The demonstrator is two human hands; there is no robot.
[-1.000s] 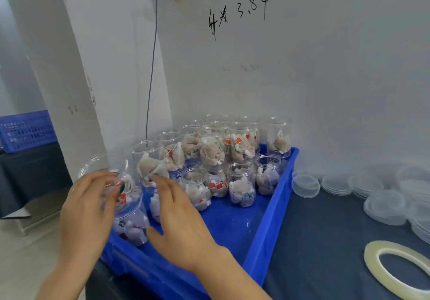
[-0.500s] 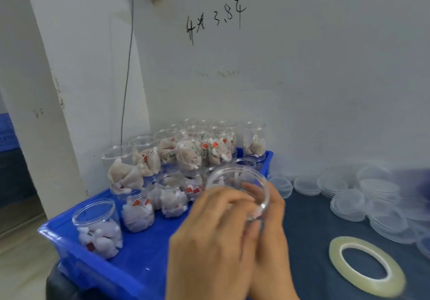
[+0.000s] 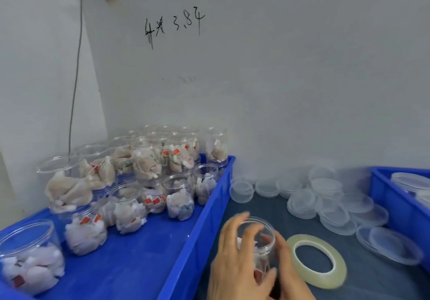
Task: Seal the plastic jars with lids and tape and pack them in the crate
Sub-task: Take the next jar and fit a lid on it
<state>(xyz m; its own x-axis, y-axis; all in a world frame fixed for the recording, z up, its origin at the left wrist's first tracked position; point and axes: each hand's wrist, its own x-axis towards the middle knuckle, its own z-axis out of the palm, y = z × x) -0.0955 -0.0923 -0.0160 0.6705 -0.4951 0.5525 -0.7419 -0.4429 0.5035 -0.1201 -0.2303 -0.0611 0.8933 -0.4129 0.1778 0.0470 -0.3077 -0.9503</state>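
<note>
Black handwriting [image 3: 174, 23] on white wall, only "3.8" legible, open-mouthed clear plastic jar [image 3: 257, 234] over dark tabletop [image 3: 265, 206], left hand [image 3: 235, 267] curled round its near side, right hand [image 3: 288, 262] gripping its right side, blue crate [image 3: 209, 218] just left, tape roll [image 3: 316, 261] just right, loose lids [image 3: 325, 197] beyond

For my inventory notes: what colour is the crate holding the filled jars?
The crate is bright blue; head view shows it best.
</note>
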